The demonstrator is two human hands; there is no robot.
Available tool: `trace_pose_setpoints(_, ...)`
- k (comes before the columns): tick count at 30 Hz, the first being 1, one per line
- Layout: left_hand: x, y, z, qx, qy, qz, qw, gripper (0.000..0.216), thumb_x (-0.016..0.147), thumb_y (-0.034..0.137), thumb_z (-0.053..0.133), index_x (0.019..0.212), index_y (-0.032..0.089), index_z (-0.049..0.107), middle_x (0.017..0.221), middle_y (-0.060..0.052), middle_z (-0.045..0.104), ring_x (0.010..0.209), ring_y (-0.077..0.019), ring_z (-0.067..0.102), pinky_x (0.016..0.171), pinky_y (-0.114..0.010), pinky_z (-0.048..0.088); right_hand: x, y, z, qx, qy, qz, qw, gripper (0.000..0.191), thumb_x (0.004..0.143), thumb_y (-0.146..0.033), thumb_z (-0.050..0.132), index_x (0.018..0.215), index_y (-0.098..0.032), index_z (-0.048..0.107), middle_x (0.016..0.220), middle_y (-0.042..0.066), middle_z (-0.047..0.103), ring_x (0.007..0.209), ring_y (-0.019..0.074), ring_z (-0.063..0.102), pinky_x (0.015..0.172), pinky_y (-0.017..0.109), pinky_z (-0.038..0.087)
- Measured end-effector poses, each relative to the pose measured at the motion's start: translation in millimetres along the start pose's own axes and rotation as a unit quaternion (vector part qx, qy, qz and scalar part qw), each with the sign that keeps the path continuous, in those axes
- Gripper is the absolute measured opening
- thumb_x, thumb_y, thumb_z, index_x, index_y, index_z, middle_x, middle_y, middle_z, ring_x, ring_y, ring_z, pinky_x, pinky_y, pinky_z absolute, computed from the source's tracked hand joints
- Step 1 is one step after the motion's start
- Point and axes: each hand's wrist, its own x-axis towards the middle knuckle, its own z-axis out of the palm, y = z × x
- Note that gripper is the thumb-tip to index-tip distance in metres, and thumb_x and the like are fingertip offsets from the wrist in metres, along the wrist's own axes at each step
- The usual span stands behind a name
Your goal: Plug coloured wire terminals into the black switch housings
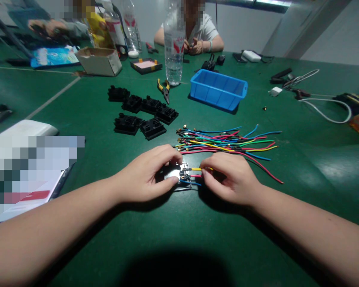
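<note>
My left hand (155, 173) is closed around the left side of a small black module with a bright metal plate (172, 174), thumb and fingers at its edges. Short wires leave the module's right side: a yellow wire (195, 169), a red wire (195, 175) and a blue wire (193, 183). My right hand (230, 175) pinches the yellow wire between thumb and forefinger; the red wire's end runs up to that thumb. Just beyond both hands lies a loose bundle of coloured wires (227, 145) with dark sleeves and brass-coloured ends.
Several black plastic housings (127, 123) lie beyond my left hand, near yellow-handled pliers (165, 91). Farther back stand a blue bin (218, 89), a water bottle (173, 52) and a cardboard box (100, 62). A co-worker (197, 36) sits across the green table.
</note>
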Motion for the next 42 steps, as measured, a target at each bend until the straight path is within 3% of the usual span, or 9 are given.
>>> trace_pose_setpoints(27, -1.8, -0.7, 0.9, -0.007, 0.001, 0.018, 1.000, 0.018, 0.086, 0.022, 0.056, 0.103, 0.016, 0.053, 0.097, -0.004, 0.055, 0.086, -0.0151, 0.051, 0.078, -0.027, 0.045, -1.3, 2.8, -0.2, -0.003, -0.026, -0.012, 1.000, 0.017, 0.084, -0.018, 0.050, 0.085, -0.014, 0.068, 0.069, 0.003, 0.060, 0.062, 0.0138, 0.051, 0.058, 0.027, 0.038)
trace_pose_setpoints(35, -3.3, -2.2, 1.9, -0.001, 0.025, 0.066, 0.997, 0.017, 0.087, 0.019, 0.056, 0.103, 0.015, 0.055, 0.100, -0.006, 0.059, 0.095, -0.0174, 0.053, 0.088, -0.032, 0.044, -1.2, 3.7, 0.4, -0.004, -0.023, -0.017, 1.000, 0.019, 0.083, -0.019, 0.051, 0.086, -0.012, 0.069, 0.069, 0.004, 0.061, 0.062, 0.0146, 0.052, 0.058, 0.028, 0.039)
trace_pose_setpoints(42, -3.1, -3.6, 1.9, -0.004, 0.037, 0.086, 0.996, 0.014, 0.086, 0.013, 0.057, 0.100, 0.015, 0.058, 0.096, -0.004, 0.064, 0.091, -0.0171, 0.055, 0.086, -0.033, 0.044, -0.4, 2.9, -0.4, -0.010, -0.019, -0.020, 1.000, 0.020, 0.083, -0.018, 0.051, 0.084, -0.012, 0.069, 0.070, 0.005, 0.062, 0.062, 0.0152, 0.054, 0.058, 0.028, 0.040)
